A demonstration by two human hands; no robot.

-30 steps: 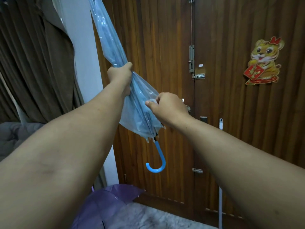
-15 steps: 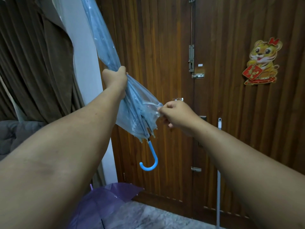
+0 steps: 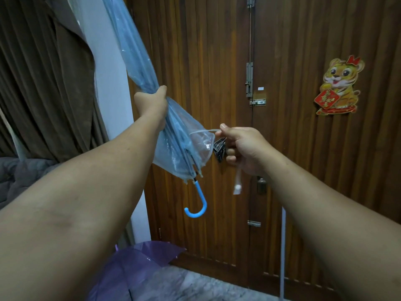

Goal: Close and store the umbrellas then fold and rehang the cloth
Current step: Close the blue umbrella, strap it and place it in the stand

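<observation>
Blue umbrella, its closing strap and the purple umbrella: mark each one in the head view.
blue umbrella (image 3: pixel 138 61), head view, on the folded canopy.
closing strap (image 3: pixel 237 185), head view, on its hanging end.
purple umbrella (image 3: pixel 134 268), head view, on the open canopy.

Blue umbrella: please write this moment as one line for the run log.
step: closing blue umbrella | left hand: grips folded canopy | right hand: pinches tie strap, pulled out sideways | purple umbrella: on floor, open

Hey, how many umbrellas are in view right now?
2. The blue umbrella is held up before the wooden door, gripped by the left hand. The purple umbrella lies open on the floor below. Others may be hidden outside the frame.
</observation>
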